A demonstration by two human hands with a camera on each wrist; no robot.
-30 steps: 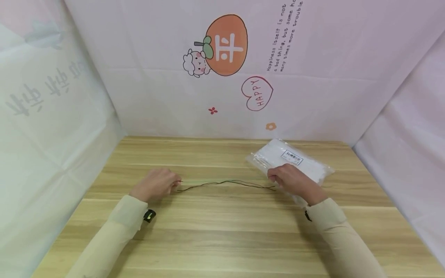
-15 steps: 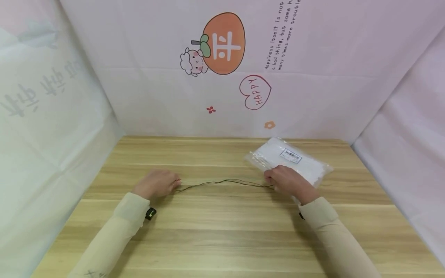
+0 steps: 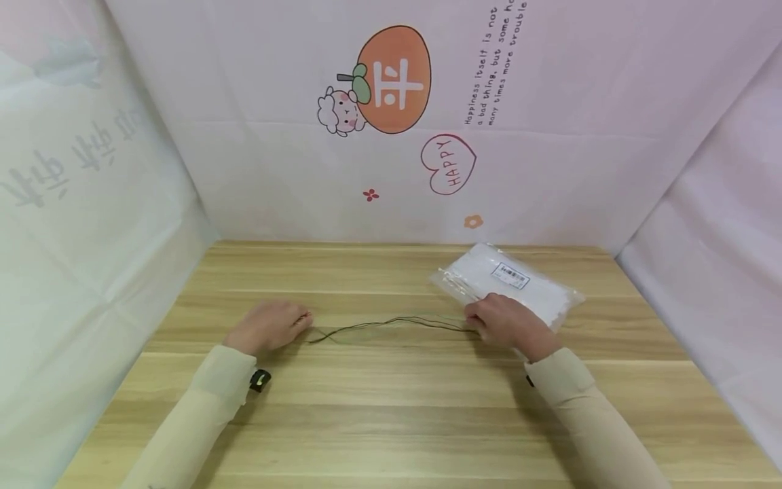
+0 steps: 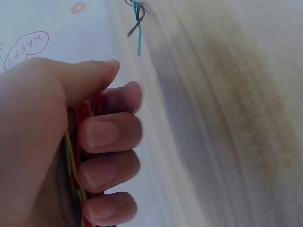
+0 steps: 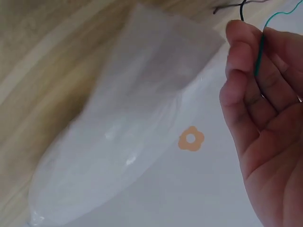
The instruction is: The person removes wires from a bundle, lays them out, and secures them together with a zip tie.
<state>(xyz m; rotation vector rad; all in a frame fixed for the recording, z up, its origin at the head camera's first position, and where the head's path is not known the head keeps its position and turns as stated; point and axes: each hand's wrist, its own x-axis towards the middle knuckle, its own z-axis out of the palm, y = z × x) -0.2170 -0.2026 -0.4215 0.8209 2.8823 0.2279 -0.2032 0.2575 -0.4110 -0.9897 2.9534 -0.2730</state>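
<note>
Several thin dark wires (image 3: 391,321) lie in a loose strand across the wooden table between the two hands. My left hand (image 3: 271,327) is at the strand's left end. In the left wrist view, its fingers curl round a bundle of red and yellow wires (image 4: 71,163). Just past its fingertips, apart from them, is the free end of a green wire (image 4: 139,45). My right hand (image 3: 504,320), at the strand's other end, pinches the green wire (image 5: 259,54) between thumb and fingertips. Dark wire ends show beside those fingers in the right wrist view.
A clear plastic bag (image 3: 482,268) with white contents and a barcode label (image 3: 510,275) lies at the back right, partly behind my right hand. Printed white cloth walls (image 3: 275,176) border the wooden table (image 3: 391,407) at the back and both sides.
The green wire, earlier stretched straight between both hands, has come free at its left end and sagged. My left hand has shifted slightly left; the red tip at its fingertips no longer shows.
</note>
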